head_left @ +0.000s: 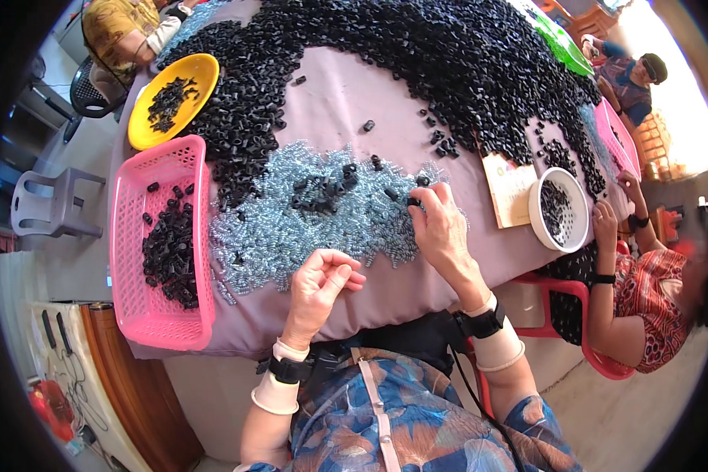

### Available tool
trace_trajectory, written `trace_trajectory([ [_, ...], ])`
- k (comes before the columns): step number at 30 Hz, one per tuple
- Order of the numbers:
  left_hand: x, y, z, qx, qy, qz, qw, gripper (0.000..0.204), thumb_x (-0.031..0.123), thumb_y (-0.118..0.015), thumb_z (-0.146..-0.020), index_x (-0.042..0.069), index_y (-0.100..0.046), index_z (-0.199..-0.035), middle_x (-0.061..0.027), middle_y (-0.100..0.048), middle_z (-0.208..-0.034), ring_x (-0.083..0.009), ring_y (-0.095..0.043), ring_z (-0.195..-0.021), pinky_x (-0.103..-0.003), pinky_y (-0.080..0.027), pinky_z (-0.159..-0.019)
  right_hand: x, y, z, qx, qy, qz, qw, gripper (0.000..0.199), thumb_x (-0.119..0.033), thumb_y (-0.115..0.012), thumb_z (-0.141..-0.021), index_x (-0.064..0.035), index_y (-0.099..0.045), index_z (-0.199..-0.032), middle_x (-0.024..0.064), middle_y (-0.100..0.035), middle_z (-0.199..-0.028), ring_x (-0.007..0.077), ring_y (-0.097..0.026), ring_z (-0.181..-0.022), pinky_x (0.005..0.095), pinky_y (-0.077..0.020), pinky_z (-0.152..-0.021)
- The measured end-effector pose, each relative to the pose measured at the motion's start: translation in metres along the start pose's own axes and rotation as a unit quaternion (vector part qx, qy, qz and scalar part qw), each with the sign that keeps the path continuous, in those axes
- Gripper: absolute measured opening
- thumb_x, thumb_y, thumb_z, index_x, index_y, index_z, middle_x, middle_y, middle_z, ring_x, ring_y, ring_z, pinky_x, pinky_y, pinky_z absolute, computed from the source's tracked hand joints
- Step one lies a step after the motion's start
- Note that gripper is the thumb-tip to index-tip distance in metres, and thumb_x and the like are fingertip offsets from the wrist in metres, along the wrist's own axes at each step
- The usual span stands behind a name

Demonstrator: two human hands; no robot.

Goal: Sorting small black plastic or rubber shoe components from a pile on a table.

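My right hand [444,228] reaches over the right side of a pile of small shiny blue-grey pieces [334,236] that look like springs. Its thumb and forefinger are closed on a small black plastic piece [414,202]. Nearer to me, at the pile's front edge, my left hand [321,289] has its fingers curled and the thumb pressed to them; whatever they hold is hidden. Several more black pieces [330,189] lie in a cluster on top of the shiny pile.
A pink basket [202,275] of black pieces stands at left, with a yellow plate [139,134] beyond. A large black heap [417,47] spans the far side. At right are a white bowl [580,206], a cardboard sheet [507,200] and a seated person [645,307].
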State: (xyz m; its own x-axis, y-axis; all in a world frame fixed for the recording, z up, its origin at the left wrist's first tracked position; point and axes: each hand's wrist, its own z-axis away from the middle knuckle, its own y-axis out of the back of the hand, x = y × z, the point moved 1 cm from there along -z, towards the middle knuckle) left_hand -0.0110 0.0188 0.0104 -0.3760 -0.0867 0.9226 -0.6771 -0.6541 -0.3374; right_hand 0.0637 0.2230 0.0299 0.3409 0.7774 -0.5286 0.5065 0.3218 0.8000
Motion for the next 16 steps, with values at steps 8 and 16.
trace_trajectory([
  [8,-0.001,0.003,-0.002,-0.008,-0.012,0.036,0.999,0.011,0.009,-0.053,-0.092,-0.001,-0.054,-0.097,-0.0095,-0.062,-0.090,-0.0147,-0.064,-0.076,-0.026,-0.053,-0.068,-0.003,0.001,-0.003,0.012,0.051,0.038,0.998,0.011,-0.008,-0.057,-0.082,-0.0069,-0.053,-0.092,0.0118,-0.052,-0.089,0.0318,-0.057,-0.077,0.0410,-0.0462,-0.062],
  [16,0.003,0.004,-0.001,-0.021,-0.031,0.058,0.998,0.029,0.009,-0.056,-0.090,0.001,-0.051,-0.118,-0.0072,-0.062,-0.095,-0.0128,-0.062,-0.076,-0.024,-0.051,-0.065,-0.057,-0.013,0.037,-0.104,0.043,-0.265,0.958,0.008,0.000,-0.061,-0.079,-0.0021,-0.058,-0.087,0.0120,-0.061,-0.079,0.0252,-0.062,-0.071,0.0332,-0.0483,-0.061],
])
